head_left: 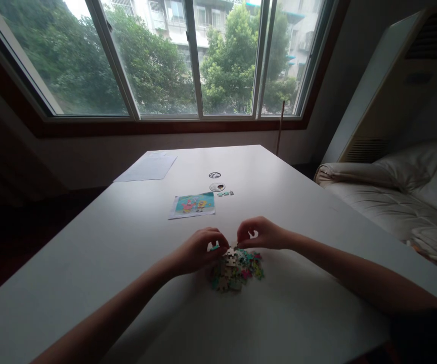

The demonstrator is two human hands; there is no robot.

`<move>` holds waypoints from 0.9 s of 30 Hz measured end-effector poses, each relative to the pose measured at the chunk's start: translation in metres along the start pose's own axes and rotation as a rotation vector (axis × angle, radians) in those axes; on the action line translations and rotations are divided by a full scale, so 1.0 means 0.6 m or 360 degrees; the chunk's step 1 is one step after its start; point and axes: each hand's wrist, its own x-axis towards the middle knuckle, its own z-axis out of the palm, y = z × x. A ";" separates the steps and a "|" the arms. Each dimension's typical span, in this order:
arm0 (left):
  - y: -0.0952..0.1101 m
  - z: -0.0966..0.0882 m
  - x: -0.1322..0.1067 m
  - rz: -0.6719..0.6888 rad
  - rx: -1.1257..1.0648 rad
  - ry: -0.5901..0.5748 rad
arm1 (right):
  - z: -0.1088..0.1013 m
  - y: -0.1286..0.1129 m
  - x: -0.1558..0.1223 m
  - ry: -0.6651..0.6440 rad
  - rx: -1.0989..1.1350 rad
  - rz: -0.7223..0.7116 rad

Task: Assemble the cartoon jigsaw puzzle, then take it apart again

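Note:
A loose heap of jigsaw pieces (237,270) lies on the white table, some with teal, yellow and pink faces up, others showing pale backs. At the heap's upper left edge, my left hand (201,248) is closed in a pinch at a pale jigsaw piece (231,252). Just across from it, my right hand (264,233) also pinches, its fingertips at a small jigsaw piece by the heap's top. The fingertips of both hands nearly meet, and what lies between them is partly hidden.
Beyond the hands lies a printed cartoon picture (195,203). Near it are a few joined jigsaw pieces (225,193) and two round stickers or discs (214,175). A paper sheet (146,167) rests at the far left; a sofa (385,187) stands right of the table (108,242).

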 end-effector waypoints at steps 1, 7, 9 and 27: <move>0.002 0.001 0.001 -0.0041 -0.0047 0.0026 | 0.001 0.000 0.001 0.0112 -0.0007 -0.0038; 0.007 0.007 0.010 -0.0306 -0.0426 0.0123 | 0.011 0.002 0.000 0.0546 -0.0185 -0.0289; 0.008 0.008 0.011 -0.0372 -0.0569 0.0162 | 0.014 0.002 -0.001 0.0610 -0.0282 -0.0405; 0.022 0.024 0.013 -0.0509 -0.0825 0.0372 | 0.009 -0.007 -0.002 0.0566 -0.0820 -0.0863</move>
